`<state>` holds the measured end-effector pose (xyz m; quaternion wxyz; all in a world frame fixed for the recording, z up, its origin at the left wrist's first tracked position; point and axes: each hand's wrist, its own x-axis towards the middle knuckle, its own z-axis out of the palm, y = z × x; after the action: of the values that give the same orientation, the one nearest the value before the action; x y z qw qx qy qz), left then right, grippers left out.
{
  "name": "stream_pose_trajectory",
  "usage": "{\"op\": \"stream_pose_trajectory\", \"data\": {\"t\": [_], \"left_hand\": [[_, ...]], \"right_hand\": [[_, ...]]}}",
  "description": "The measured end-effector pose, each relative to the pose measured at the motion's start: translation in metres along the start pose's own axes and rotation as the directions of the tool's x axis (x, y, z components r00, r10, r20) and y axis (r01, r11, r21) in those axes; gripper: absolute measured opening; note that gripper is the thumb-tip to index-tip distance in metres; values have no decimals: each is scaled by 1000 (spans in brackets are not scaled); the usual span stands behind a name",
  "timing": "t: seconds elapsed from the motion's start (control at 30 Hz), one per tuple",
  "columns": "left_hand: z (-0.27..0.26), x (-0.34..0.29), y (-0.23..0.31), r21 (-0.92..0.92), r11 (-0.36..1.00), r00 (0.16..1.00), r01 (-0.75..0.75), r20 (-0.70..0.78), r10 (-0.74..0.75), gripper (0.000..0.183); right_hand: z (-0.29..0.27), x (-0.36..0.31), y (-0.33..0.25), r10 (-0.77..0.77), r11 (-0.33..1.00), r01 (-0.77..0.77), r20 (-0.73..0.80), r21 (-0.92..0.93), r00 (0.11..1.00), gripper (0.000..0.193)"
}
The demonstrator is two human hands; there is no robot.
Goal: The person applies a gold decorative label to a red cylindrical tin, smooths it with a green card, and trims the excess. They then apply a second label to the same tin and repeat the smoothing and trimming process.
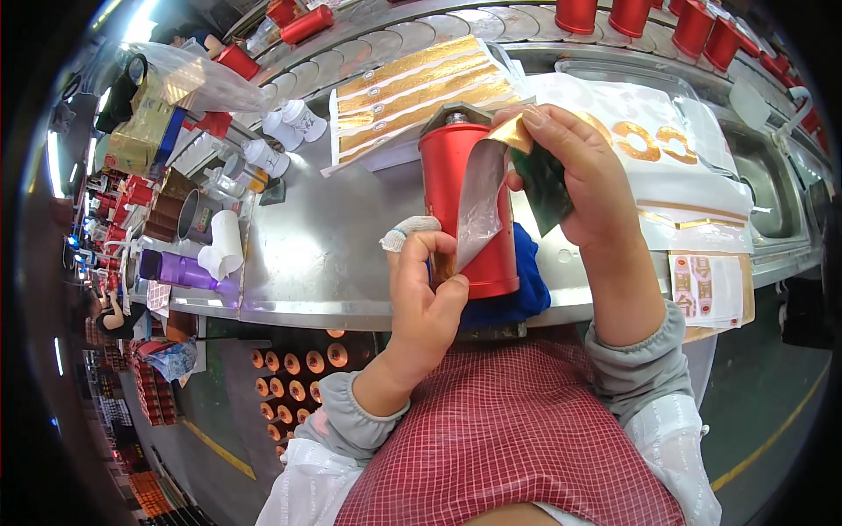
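Observation:
A glossy red cylindrical canister [443, 180] lies with its far end against a grey metal piece [458, 114] and its near end by a blue cloth [528, 267]. A gold label with a pale, silvery underside [482, 197] curves up off the canister. My right hand [586, 171] is closed, pinching the label's far end between thumb and fingers; a dark green glossy part hangs beneath that hand. The label's near end is between the fingertips of my left hand [425, 302], which rests against the canister's near left side. One left finger wears a white cover [410, 231].
Sheets of gold labels [412, 88] lie beyond the canister, and white sheets with gold shapes [649, 145] lie right. White spools [303, 120], a purple bottle [180, 269] and a paper roll [226, 241] stand left. Red canisters [576, 16] line the conveyor [386, 44]. A sink [772, 197] is far right.

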<state>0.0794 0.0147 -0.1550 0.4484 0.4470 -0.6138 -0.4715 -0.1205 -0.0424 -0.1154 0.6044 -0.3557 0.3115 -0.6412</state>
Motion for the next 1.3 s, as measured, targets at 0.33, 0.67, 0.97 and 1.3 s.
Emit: {"op": "stream_pose_trajectory", "data": {"t": [0.33,0.67,0.97,1.3], "left_hand": [[-2,0,5,82,997,996,3,86,-10,35],[-20,-8,-20,525,668,842,-527,214,496,65],[-23,-6,-20,665,481,799,-572,317,511,60],[-25,-4,-19,656,456,775,-602,341,532,55]], "right_hand": [[0,-5,-3,14,999,-13,-2,47,1000,21],[-24,-60,-31,-65,987,46,-120,-154,991,31],[-77,-94,-5,-83,838,-17,-158,-545,984,24],[-81,-100,10,-197,560,42,-83,-827,977,23]]}}
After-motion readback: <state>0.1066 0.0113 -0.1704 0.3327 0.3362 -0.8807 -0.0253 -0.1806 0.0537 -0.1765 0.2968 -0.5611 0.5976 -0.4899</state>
